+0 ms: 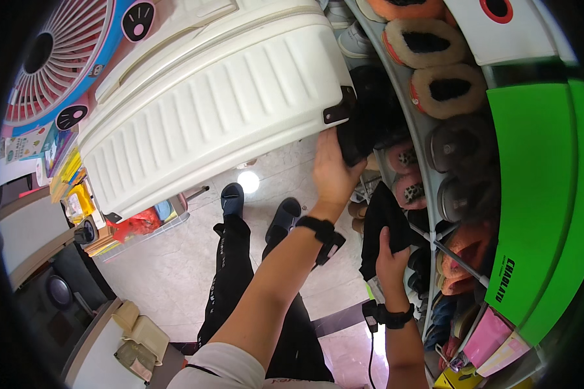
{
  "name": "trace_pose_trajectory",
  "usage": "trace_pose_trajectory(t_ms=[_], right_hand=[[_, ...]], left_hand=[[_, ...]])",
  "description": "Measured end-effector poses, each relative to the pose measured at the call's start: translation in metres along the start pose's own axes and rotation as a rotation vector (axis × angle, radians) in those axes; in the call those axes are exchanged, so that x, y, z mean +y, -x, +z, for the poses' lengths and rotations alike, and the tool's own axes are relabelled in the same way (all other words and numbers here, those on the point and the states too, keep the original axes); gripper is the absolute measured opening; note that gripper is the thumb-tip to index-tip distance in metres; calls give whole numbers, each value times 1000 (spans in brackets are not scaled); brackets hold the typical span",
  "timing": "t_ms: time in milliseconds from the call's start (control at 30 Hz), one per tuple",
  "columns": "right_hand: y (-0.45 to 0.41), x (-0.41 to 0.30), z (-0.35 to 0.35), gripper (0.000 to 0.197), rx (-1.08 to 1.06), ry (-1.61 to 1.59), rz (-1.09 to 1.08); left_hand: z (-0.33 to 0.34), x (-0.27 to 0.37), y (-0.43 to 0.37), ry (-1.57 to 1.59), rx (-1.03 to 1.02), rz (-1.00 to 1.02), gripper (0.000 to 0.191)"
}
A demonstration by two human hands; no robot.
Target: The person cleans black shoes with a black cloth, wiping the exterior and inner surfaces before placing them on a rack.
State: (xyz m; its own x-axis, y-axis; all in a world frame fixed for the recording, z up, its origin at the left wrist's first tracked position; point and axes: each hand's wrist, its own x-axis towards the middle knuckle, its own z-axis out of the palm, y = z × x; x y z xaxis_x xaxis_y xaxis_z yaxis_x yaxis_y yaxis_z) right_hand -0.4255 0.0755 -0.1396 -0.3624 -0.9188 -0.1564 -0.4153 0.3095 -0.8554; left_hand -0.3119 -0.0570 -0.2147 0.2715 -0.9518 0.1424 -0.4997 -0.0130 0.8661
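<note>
My left hand [333, 167] reaches up to the lower right corner of a white ribbed hard-shell suitcase [209, 109]; its fingers lie against a black item [362, 138] beside the suitcase's dark corner guard, and the thumb is bent around that item's lower end. What the black item is, I cannot tell. Lower right, my right hand [392, 262] holds a folded black cloth [382, 228], thumb on top and fingers beneath. Both wrists wear black straps with small devices.
A shoe rack [430, 194] with fuzzy slippers [421, 44] and other shoes runs down the right, beside a green box [535, 194]. A blue-rimmed fan [85, 80] stands upper left. Below the suitcase's left end is a clear plastic bin [143, 237]. My slippered feet are on the tiled floor [160, 287].
</note>
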Motion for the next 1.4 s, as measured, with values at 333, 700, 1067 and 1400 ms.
trace_pose_trajectory(t_ms=[333, 700, 1067, 1400], right_hand=[[31, -23, -18, 36, 66, -169, 347], [20, -173, -21, 40, -123, 183, -411], [18, -283, -9, 27, -198, -89, -551], [27, -320, -9, 22, 85, -324, -524]], left_hand=[[-95, 8, 51, 1, -107, 51, 78], [-288, 92, 40, 37, -518, 290, 81], [-394, 159, -20, 67, -448, 263, 70], [-469, 155, -25, 138, -401, 275, 74]])
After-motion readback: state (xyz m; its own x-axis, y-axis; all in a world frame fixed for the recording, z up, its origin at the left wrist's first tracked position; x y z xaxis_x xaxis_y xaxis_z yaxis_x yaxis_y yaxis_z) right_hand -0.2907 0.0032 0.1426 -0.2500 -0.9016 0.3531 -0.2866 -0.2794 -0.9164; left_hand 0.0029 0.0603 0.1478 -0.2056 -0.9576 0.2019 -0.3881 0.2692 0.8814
